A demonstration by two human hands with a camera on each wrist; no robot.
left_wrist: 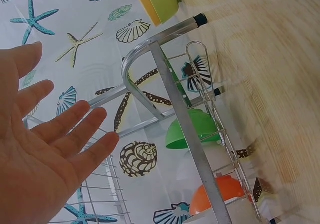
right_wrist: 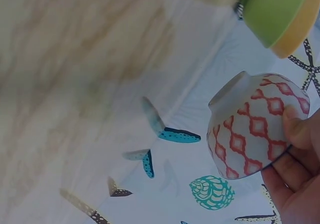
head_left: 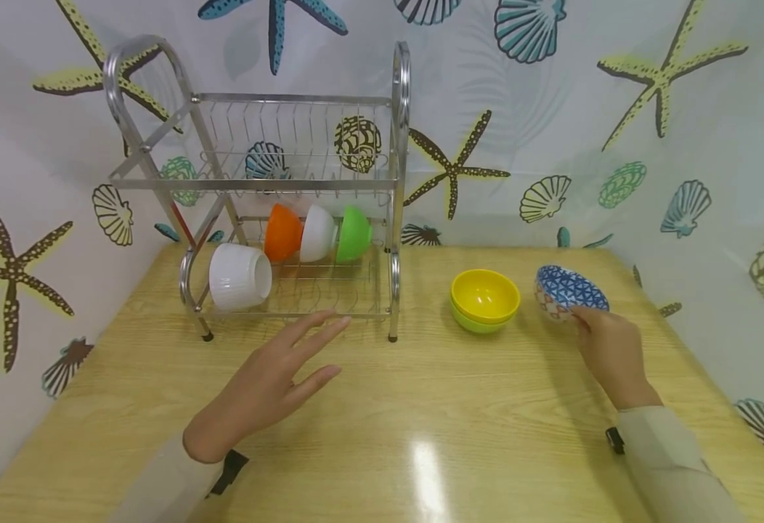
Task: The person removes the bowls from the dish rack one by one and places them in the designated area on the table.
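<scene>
My right hand [head_left: 612, 356] pinches the rim of a patterned bowl [right_wrist: 255, 126], thumb outside and fingers at the inner side. This bowl is blue inside and white with red diamonds outside, and it tilts beside the nested bowls. A yellow bowl [head_left: 485, 294] sits inside a green bowl [head_left: 476, 326] on the table, left of the patterned one. My left hand [head_left: 271, 381] is held out with fingers spread and nothing in it, in front of the dish rack [head_left: 258, 184]. In the left wrist view its fingers [left_wrist: 80, 134] are extended near the rack's frame.
On the rack's lower tier an orange bowl [head_left: 282, 232], a white bowl [head_left: 317, 234] and a green bowl [head_left: 354, 234] stand on edge in a row. A white ribbed cup [head_left: 238, 276] lies on its side at the tier's left. A patterned cloth hangs behind the wooden table [head_left: 382, 407].
</scene>
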